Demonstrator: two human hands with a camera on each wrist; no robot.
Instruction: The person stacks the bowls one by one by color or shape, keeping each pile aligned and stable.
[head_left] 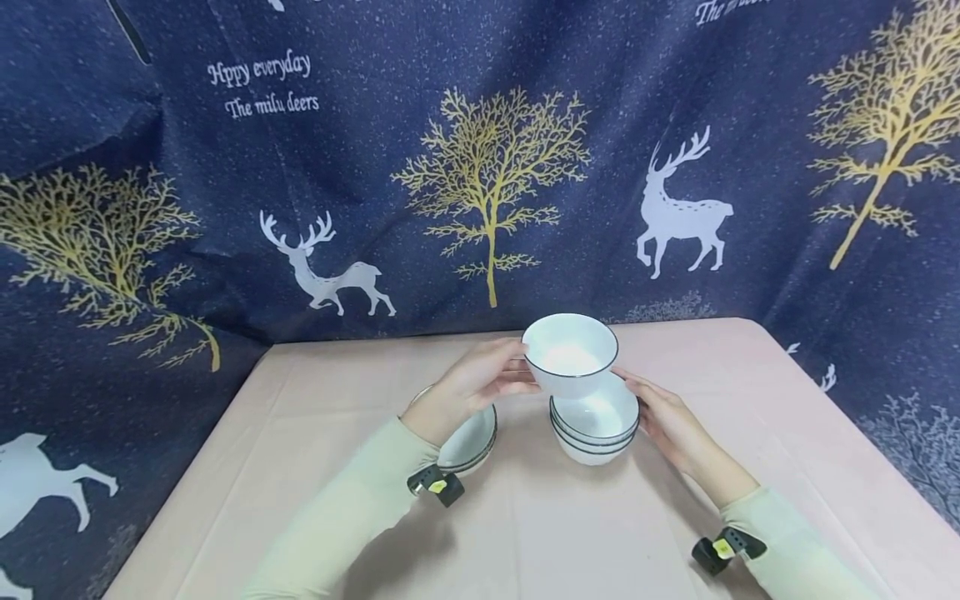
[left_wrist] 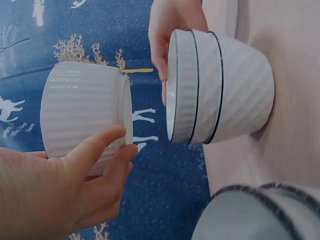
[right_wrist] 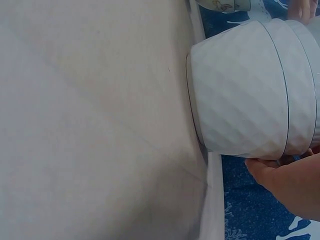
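Note:
A white bowl with a thin dark rim is held in the air by my left hand, which grips it from its left side. The left wrist view shows this bowl's fluted wall, with thumb and fingers pinching it near its foot. Just below stands a stack of white, dark-rimmed bowls on the table. My right hand holds the stack by its right side near the top rims. In the right wrist view, the lowest bowl has a faceted wall, and some of that hand's fingers are hidden.
Another group of dark-rimmed dishes is stacked to the left, partly covered by my left forearm. A pale pink cloth covers the table. Behind it hangs a dark blue curtain printed with deer and trees.

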